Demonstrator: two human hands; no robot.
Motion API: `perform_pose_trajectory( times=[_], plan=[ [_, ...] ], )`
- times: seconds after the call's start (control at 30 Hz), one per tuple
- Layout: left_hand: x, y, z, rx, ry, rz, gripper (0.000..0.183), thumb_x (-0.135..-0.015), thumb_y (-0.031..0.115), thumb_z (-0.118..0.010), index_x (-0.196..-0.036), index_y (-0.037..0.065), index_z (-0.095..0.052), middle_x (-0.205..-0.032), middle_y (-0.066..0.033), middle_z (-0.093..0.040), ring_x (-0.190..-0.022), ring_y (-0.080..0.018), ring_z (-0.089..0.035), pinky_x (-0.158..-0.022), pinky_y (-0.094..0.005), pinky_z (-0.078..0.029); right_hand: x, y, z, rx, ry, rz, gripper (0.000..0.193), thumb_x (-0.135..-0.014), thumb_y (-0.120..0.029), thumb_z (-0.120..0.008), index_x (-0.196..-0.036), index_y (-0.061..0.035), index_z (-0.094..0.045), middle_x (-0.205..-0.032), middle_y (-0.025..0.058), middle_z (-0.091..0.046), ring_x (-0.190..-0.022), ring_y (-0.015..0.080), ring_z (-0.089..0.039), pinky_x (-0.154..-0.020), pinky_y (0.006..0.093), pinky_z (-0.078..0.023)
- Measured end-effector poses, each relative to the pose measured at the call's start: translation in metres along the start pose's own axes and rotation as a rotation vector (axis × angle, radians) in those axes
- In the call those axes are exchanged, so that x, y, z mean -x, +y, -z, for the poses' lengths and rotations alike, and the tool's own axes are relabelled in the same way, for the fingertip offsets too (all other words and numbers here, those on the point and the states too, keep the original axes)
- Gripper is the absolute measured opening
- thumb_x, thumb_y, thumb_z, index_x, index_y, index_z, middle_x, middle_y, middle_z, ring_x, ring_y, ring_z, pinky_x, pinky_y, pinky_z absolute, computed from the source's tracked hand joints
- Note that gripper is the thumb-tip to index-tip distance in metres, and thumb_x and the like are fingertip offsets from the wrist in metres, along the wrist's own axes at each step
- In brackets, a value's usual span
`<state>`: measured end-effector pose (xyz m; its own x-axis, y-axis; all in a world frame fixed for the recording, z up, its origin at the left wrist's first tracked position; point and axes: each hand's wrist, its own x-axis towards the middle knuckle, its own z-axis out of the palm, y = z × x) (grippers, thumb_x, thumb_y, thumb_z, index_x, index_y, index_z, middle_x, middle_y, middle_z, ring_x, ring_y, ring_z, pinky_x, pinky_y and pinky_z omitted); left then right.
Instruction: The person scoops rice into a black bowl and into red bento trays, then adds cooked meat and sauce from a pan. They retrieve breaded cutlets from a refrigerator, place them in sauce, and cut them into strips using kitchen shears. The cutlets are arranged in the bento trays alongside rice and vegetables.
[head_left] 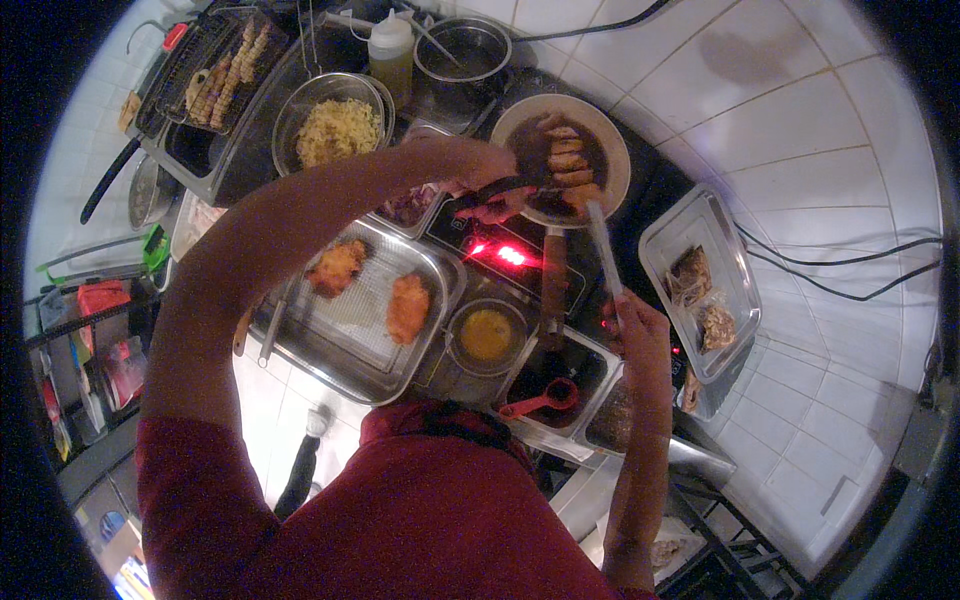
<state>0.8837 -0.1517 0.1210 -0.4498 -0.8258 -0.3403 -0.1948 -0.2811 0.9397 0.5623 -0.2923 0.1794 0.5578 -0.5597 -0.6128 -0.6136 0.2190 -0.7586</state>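
Observation:
A pale-rimmed frying pan [618, 155] with a wooden handle holds dark sauce and sliced, browned cutlet [568, 160]. It sits at the far side of a black induction cooker [570, 295] with a lit red display. My left hand [495, 200] reaches across to the pan's near left rim, its fingers closed around a black utensil [500, 187] whose working end I cannot make out. From the right, my right hand [640, 325] grips a long, flat, pale utensil [606, 250]. Its far tip reaches the nearest cutlet piece at the pan's edge.
Left of the cooker, a metal tray [375, 385] with a rack bears two fried cutlets. Yellow liquid fills a bowl [487, 333] nearby; a red measuring spoon [545, 398] lies in a dark container. A sieve of yellow shreds [340, 130], squeeze bottle [391, 55], pot [462, 50] and right-hand tray [745, 290] surround the pan.

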Motion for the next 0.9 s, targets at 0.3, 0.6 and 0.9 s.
perform_pose_trajectory(
  times=[0.3,0.6,0.9],
  plan=[
    [0.014,0.031,-0.011,0.091,0.067,0.185,0.023,-0.085,0.027,-0.061,-0.079,0.005,-0.062,-0.063,-0.0058,-0.059,-0.047,-0.0150,-0.057,-0.040,-0.0299,-0.045,0.014,0.001,0.014,-0.067,0.025,0.007,0.034,-0.098,-0.029,-0.060,-0.122,-0.0056,-0.065,-0.081,-0.0033,-0.062,-0.060,0.0027,-0.047,-0.047,0.0186,-0.038],
    [0.033,0.039,-0.026,-0.083,0.137,0.248,0.022,-0.088,0.026,-0.057,-0.091,0.006,-0.064,-0.074,-0.0080,-0.066,-0.061,-0.0188,-0.065,-0.052,-0.0333,-0.051,0.028,0.005,0.014,-0.177,-0.025,0.046,0.036,-0.099,-0.030,-0.057,-0.123,-0.0050,-0.064,-0.077,-0.0063,-0.052,-0.065,0.0018,-0.043,-0.050,0.0178,-0.034],
    [0.012,0.019,-0.053,0.083,0.230,0.329,0.018,-0.085,0.018,-0.059,-0.082,0.000,-0.063,-0.069,-0.0079,-0.066,-0.054,-0.0189,-0.064,-0.043,-0.0303,-0.048,0.026,0.018,-0.004,-0.111,-0.064,0.106,0.035,-0.099,-0.031,-0.058,-0.120,-0.0050,-0.065,-0.082,-0.0046,-0.058,-0.067,0.0020,-0.045,-0.052,0.0177,-0.037]
  ],
)
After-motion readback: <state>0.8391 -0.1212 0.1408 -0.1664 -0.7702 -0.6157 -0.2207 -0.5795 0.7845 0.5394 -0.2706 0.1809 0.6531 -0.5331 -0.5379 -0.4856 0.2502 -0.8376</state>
